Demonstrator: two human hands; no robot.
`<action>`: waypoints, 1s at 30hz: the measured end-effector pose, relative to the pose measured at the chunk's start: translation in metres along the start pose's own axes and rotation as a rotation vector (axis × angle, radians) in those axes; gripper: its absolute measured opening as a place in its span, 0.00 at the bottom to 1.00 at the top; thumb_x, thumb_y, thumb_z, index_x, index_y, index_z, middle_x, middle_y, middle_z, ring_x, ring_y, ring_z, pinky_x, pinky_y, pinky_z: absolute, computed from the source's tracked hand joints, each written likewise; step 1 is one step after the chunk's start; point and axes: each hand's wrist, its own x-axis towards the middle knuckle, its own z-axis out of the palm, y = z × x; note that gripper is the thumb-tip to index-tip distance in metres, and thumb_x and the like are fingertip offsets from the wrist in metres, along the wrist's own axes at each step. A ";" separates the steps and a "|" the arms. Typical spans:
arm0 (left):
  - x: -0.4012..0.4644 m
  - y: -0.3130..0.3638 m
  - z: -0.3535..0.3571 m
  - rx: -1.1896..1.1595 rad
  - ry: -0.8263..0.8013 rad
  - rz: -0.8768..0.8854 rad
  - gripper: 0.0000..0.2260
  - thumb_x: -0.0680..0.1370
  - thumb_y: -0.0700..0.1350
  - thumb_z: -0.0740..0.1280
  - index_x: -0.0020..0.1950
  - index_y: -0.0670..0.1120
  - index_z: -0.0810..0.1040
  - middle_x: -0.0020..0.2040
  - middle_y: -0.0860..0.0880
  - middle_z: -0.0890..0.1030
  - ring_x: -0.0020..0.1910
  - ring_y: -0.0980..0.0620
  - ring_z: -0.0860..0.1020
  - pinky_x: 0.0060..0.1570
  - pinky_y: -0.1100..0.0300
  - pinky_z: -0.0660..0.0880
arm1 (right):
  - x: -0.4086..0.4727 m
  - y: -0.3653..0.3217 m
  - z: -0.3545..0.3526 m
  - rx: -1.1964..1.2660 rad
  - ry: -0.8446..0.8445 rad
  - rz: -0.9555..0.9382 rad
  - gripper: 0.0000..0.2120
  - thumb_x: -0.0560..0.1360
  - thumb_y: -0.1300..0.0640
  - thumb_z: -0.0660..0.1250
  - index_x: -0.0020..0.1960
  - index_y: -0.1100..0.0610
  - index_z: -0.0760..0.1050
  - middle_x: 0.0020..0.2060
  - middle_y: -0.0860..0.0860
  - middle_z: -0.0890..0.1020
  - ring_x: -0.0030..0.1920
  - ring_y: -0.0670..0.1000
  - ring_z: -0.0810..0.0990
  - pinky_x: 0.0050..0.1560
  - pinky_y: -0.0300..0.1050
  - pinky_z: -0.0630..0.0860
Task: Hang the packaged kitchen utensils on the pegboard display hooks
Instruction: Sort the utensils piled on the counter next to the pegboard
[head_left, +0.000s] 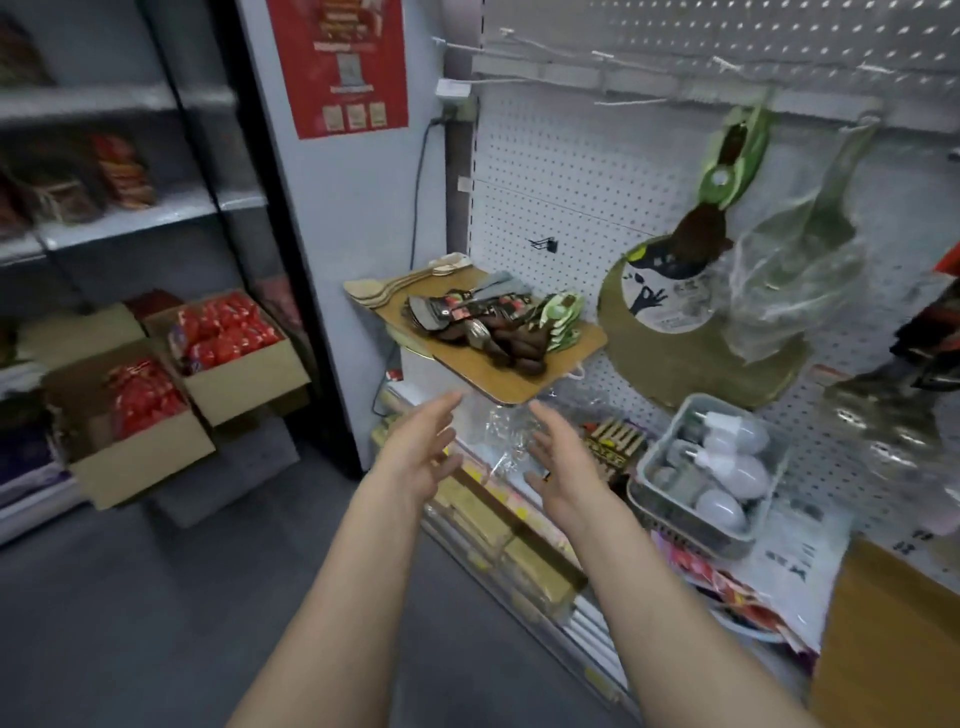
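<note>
My left hand (421, 457) and right hand (558, 462) reach forward with fingers straight and spread, palms facing each other, holding nothing, just below the near edge of a wooden board (488, 364) that juts out from the white pegboard (545, 171). On the board lies a heap of packaged kitchen utensils (483, 325): dark spoons and ladles on black-and-red or green backing cards, with pale wooden spoons (395, 286) at the far left corner. To the right, one green-carded utensil (727, 171) already hangs from a pegboard hook, beside a clear-bagged one (810, 223).
</note>
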 end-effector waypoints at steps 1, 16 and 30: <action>0.010 0.010 -0.009 0.004 0.010 0.007 0.17 0.75 0.50 0.75 0.62 0.48 0.78 0.65 0.48 0.77 0.67 0.48 0.74 0.63 0.48 0.76 | 0.009 -0.001 0.013 -0.007 -0.005 -0.002 0.09 0.78 0.43 0.69 0.55 0.43 0.74 0.69 0.48 0.72 0.68 0.50 0.70 0.62 0.52 0.70; 0.226 0.135 -0.028 -0.034 0.091 0.059 0.23 0.72 0.52 0.78 0.64 0.47 0.80 0.62 0.49 0.82 0.63 0.51 0.79 0.46 0.57 0.76 | 0.213 -0.076 0.144 -0.003 -0.056 -0.014 0.22 0.78 0.44 0.69 0.70 0.48 0.72 0.70 0.49 0.73 0.71 0.52 0.70 0.71 0.56 0.68; 0.467 0.266 -0.013 0.058 0.092 0.016 0.21 0.75 0.50 0.76 0.64 0.45 0.78 0.62 0.48 0.80 0.62 0.50 0.77 0.45 0.57 0.77 | 0.416 -0.161 0.235 -0.023 0.052 0.092 0.16 0.78 0.47 0.70 0.62 0.52 0.72 0.63 0.52 0.76 0.63 0.52 0.74 0.68 0.51 0.71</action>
